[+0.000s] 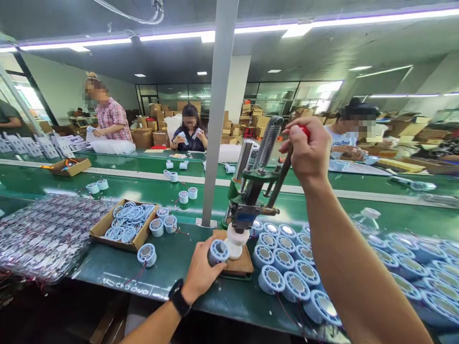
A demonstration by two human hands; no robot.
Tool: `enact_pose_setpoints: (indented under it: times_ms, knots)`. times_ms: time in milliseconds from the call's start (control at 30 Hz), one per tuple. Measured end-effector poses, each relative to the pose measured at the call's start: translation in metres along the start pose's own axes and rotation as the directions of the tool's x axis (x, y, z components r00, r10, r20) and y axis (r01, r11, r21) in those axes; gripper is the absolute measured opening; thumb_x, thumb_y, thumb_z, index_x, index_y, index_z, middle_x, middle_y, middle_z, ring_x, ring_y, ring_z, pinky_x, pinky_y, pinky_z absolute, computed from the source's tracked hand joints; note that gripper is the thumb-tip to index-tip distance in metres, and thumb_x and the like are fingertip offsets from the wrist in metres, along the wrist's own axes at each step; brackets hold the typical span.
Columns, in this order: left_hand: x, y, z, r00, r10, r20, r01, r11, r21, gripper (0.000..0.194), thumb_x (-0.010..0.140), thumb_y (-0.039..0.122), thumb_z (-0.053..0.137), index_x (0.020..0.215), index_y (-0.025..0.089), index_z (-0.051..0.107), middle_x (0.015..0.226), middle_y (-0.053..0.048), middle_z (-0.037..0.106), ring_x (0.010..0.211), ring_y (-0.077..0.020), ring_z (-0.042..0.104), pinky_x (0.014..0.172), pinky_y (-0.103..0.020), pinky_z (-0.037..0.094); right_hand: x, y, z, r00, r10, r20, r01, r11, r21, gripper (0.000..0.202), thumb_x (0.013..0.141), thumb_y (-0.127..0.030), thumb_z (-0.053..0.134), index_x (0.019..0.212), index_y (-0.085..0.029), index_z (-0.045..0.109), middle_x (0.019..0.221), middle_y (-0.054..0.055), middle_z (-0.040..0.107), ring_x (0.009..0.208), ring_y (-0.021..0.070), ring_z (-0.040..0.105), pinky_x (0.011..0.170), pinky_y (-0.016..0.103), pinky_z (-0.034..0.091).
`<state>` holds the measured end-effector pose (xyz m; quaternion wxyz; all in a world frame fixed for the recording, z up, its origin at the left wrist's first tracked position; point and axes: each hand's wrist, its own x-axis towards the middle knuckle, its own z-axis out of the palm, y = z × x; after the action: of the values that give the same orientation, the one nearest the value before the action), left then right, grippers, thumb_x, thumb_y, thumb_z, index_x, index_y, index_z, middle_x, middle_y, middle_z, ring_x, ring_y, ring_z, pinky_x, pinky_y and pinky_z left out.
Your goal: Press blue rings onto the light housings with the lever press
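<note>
My left hand (202, 267) is closed around a light-blue round motor-like unit (218, 251) with a silver centre, held just left of the press's white lower block (234, 249). My right hand (310, 148) grips the red-knobbed lever (285, 174) of a green hand press (247, 205), up at the lever's top end. The white upper die (238, 235) sits close above the lower block; whether they touch, I cannot tell. A brown board (245, 263) lies under the press. Rows of similar blue units (283, 258) stand to the right of it.
A cardboard box of light-blue rings (95, 232) stands left, beside several loose units (157, 227). Further left lies a stack of wired parts (53, 234). A grey post (217, 114) rises behind the press. Co-workers (190, 129) sit and stand across the green bench.
</note>
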<state>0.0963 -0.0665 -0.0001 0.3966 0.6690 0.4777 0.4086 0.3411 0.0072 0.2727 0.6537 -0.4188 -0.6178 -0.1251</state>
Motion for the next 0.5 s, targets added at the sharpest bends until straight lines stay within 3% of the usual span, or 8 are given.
enact_pose_setpoints:
  times_ms: [133, 267, 367, 433, 500]
  knots:
    - [-0.002, -0.025, -0.035, 0.991, -0.093, -0.093, 0.114, 0.961, 0.251, 0.063, 0.069, 0.014, 0.066, 0.131, 0.02, 0.055, 0.127, -0.01, 0.061, 0.124, -0.0287, 0.053, 0.113, -0.046, 0.037, -0.002, 0.0, 0.009, 0.988, 0.014, -0.151, 0.003, 0.994, 0.109, 0.016, 0.085, -0.031, 0.047, 0.084, -0.017, 0.054, 0.073, 0.0, 0.055, 0.047, 0.0068, 0.055, 0.045, 0.019, 0.038]
    - [0.021, -0.033, -0.05, 0.999, -0.046, -0.019, 0.049, 0.948, 0.315, 0.082, 0.07, 0.018, 0.069, 0.146, 0.015, 0.038, 0.148, -0.017, 0.043, 0.14, -0.0314, 0.04, 0.119, -0.047, 0.031, 0.0, 0.0, 0.015, 0.981, 0.001, -0.196, 0.024, 0.992, 0.126, 0.016, 0.083, -0.031, 0.05, 0.083, -0.016, 0.055, 0.07, 0.0, 0.054, 0.044, 0.008, 0.053, 0.043, 0.021, 0.037]
    - [0.066, -0.012, -0.07, 0.993, 0.089, -0.072, -0.045, 0.88, 0.473, 0.075, 0.084, 0.021, 0.058, 0.152, 0.012, 0.027, 0.154, -0.02, 0.033, 0.145, -0.0319, 0.031, 0.119, -0.049, 0.029, -0.001, -0.001, 0.015, 0.979, 0.0, -0.202, 0.02, 0.995, 0.096, 0.017, 0.084, -0.031, 0.049, 0.083, -0.015, 0.056, 0.069, 0.0, 0.053, 0.044, 0.0077, 0.051, 0.044, 0.022, 0.036]
    - [0.115, 0.009, -0.083, 0.983, 0.142, -0.114, -0.046, 0.799, 0.599, 0.061, 0.091, 0.016, 0.045, 0.15, 0.01, 0.029, 0.151, -0.022, 0.037, 0.143, -0.0311, 0.034, 0.118, -0.05, 0.029, -0.003, -0.002, 0.014, 0.978, 0.009, -0.21, 0.009, 0.996, 0.085, 0.019, 0.084, -0.033, 0.049, 0.084, -0.015, 0.056, 0.068, -0.001, 0.053, 0.043, 0.0077, 0.05, 0.044, 0.023, 0.036]
    - [0.169, 0.025, -0.088, 0.986, 0.13, -0.107, -0.038, 0.792, 0.609, 0.055, 0.09, 0.011, 0.048, 0.144, 0.007, 0.039, 0.141, -0.023, 0.047, 0.136, -0.0329, 0.042, 0.114, -0.051, 0.034, -0.004, -0.003, 0.014, 0.975, 0.015, -0.22, 0.0, 0.997, 0.071, 0.021, 0.085, -0.034, 0.048, 0.085, -0.015, 0.057, 0.067, -0.001, 0.052, 0.043, 0.0078, 0.049, 0.045, 0.023, 0.036]
